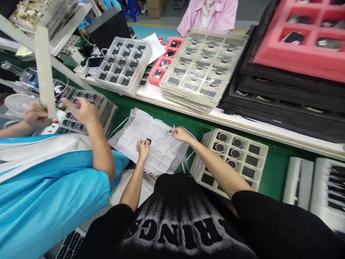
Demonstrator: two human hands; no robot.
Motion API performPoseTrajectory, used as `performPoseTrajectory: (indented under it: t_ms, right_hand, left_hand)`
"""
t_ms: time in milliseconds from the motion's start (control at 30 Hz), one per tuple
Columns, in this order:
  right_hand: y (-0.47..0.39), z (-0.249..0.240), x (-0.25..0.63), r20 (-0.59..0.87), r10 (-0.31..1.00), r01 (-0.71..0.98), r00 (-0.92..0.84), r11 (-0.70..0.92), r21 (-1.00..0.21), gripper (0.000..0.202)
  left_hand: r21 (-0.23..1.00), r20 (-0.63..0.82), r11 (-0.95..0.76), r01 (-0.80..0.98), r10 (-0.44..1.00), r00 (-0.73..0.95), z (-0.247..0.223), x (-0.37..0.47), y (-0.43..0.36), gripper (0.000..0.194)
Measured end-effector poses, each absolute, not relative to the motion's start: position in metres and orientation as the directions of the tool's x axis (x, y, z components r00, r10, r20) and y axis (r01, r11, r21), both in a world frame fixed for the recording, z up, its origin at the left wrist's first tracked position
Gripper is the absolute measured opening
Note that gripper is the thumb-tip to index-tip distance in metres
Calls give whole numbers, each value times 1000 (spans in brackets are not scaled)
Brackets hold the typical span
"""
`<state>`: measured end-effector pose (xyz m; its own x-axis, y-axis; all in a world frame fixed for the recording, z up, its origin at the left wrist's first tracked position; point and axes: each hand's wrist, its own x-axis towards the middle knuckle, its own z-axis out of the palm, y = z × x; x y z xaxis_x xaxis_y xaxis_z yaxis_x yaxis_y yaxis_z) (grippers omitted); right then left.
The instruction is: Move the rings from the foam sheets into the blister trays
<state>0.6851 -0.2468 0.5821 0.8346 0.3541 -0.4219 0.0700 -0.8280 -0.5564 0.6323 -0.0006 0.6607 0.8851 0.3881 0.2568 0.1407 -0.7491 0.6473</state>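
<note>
My left hand (143,148) is closed on a small dark part (149,140) above a white moulded tray (159,158) lined with thin white sheeting. Over the tray's upper right edge, my right hand (180,134) pinches a small shiny part (170,131), too small to name. Right of the tray, under my right forearm, lies a stack of cream trays (262,158). Round rings (235,154) fill some of the top tray's compartments, and dark squares (251,160) show in others.
A co-worker in blue (67,190) sits close on the left, hands raised over trays of round parts. Behind the bench, stacked clear trays (201,73), grey trays (122,64) and black and red foam trays (296,61) stand on a white shelf. Another person in pink faces me.
</note>
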Motion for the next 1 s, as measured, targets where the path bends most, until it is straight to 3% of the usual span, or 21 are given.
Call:
performPoseTrajectory:
  t_ms: [100,167,300,367,467,600,733,867,1000]
  right_hand:
    - [-290,621,628,-204,366,129,908,-707,-696,18]
    - [-328,641,578,-58,332,188,941,-660,-728,17]
    - [-409,656,478,153,194,247,969,-769,-589,21]
    - [-443,651,440,178,201,264,963,-832,-489,22]
    - [-470,632,406,143,314,345,939,-855,-387,21]
    - [-471,601,395,110,454,466,884,-850,-245,19]
    - [-471,581,400,92,489,495,868,-832,-252,20]
    - [-479,570,402,72,455,439,888,-788,-432,26]
    - [-489,568,395,196,416,455,888,-732,-506,26]
  left_hand:
    - [776,85,-594,211,429,899,590,582,-62,54]
    - [855,26,-489,171,371,928,564,566,-102,53]
    - [876,119,-477,-70,73,990,567,542,-174,46]
    - [805,174,-562,-192,-85,981,582,522,-201,37]
    - [600,241,-700,-388,-304,922,594,484,-225,24]
    - [338,265,-750,-569,-505,822,585,444,-236,17]
    - [260,187,-815,-519,-485,855,573,429,-242,18]
    - [327,89,-883,-337,-326,941,573,426,-249,14]
    - [378,83,-891,-252,-239,968,574,421,-252,11]
